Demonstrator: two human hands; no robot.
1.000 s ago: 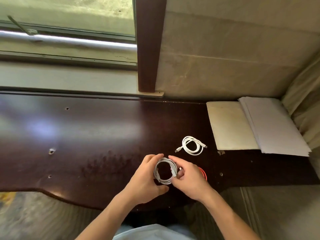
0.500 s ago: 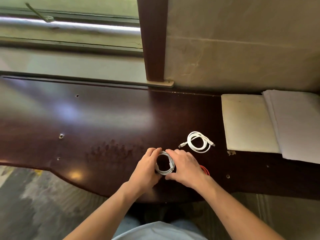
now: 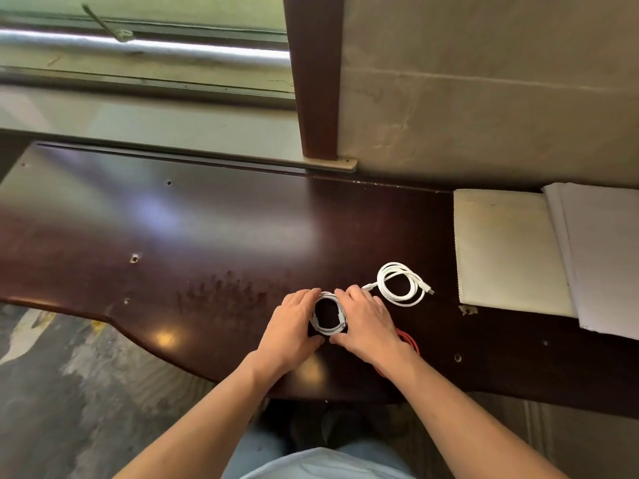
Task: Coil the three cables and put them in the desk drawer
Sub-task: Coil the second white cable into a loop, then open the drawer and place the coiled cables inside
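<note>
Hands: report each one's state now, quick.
Left hand: holds the grey-white cable coil at its left side.
Right hand: holds the same coil at its right side.

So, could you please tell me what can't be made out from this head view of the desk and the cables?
- Red cable: mostly hidden under the right hand and wrist; whether it is coiled cannot be told.
- Desk drawer: not visible; the desk top hides whatever lies below it.
- White cable between the hands: its sides are covered by the left hand and right hand.
- Paper stack: cut off by the right edge.
</note>
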